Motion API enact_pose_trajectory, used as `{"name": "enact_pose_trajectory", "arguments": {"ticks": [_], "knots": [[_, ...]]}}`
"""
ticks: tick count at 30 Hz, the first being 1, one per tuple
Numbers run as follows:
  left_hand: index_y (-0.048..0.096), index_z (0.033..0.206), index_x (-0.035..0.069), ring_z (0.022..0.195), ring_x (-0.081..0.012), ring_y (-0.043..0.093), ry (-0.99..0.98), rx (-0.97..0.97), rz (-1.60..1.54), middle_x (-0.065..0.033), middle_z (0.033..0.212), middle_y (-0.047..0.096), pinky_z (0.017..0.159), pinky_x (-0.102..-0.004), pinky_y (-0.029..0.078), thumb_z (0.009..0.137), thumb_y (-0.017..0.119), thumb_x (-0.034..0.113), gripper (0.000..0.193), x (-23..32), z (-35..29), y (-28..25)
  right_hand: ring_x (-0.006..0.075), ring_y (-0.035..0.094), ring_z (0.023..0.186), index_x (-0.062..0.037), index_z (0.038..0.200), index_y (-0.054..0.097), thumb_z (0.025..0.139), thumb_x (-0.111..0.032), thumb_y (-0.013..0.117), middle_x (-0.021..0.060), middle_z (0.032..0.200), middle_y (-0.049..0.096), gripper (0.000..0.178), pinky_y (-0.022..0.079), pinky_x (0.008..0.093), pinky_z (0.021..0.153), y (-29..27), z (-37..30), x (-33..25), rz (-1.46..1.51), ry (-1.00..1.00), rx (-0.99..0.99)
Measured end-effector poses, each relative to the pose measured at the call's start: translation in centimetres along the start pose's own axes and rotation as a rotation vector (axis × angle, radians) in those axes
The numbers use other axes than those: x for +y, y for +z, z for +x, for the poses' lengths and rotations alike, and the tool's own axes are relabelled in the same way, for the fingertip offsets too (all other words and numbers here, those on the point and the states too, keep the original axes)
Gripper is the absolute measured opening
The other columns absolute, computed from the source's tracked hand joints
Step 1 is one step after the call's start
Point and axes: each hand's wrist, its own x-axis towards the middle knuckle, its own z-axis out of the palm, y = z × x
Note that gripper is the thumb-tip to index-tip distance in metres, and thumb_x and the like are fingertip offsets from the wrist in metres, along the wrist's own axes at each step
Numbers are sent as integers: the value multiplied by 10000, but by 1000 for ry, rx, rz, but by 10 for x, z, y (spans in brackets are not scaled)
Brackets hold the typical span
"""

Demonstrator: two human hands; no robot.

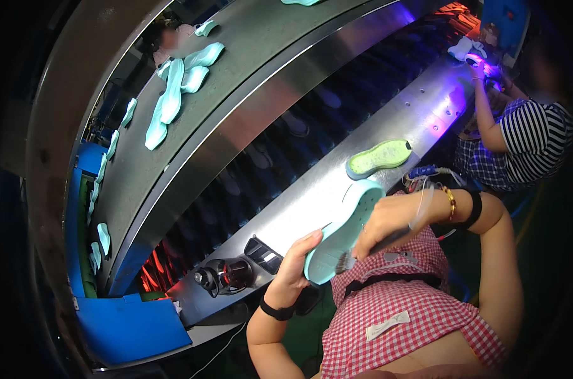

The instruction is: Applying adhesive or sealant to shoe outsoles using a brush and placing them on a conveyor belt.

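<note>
A light-blue shoe sole is held tilted in front of my body, above the metal ledge's near edge. My left hand grips its lower left rim, thumb on the edge. My right hand is closed around a brush with a dark handle. The bristles touch the inside of the sole at its lower end; part of the handle is hidden by my fingers. Just beyond the blue sole, a yellow-green sole lies on the metal ledge.
A dark round pot and a black tray stand on the ledge's left end. Beyond, a curved-looking conveyor belt carries several light-blue soles. A co-worker in a striped top handles shoes at the far right. Cables hang near my right arm.
</note>
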Motion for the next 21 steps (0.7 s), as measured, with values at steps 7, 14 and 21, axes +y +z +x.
{"name": "enact_pose_trajectory", "arguments": {"ticks": [7, 14, 21], "knots": [[412, 1240, -63, 976, -213, 574, 7, 26, 54, -161, 1128, 548, 829, -303, 474, 880, 488, 256, 487, -1, -1, 2, 285, 608, 812, -82, 988, 604, 742, -113, 559, 104, 908, 637, 252, 462, 381, 659, -14, -12, -8, -143, 59, 8], [363, 1267, -60, 997, -245, 568, 115, 17, -129, -179, 1154, 527, 860, -341, 461, 891, 435, 259, 499, -17, 7, -6, 120, 614, 670, -25, 991, 639, 770, -110, 645, 91, 826, 665, 237, 469, 228, 592, -5, -22, -1, 201, 119, 262], [433, 1179, -69, 951, -367, 577, 184, 33, -638, -217, 1105, 552, 846, -476, 469, 883, 417, 292, 467, -55, 34, -17, 59, 527, 497, -8, 926, 651, 783, -69, 612, 51, 715, 623, 161, 411, 187, 424, 11, -20, 51, 351, 333, 967]]}}
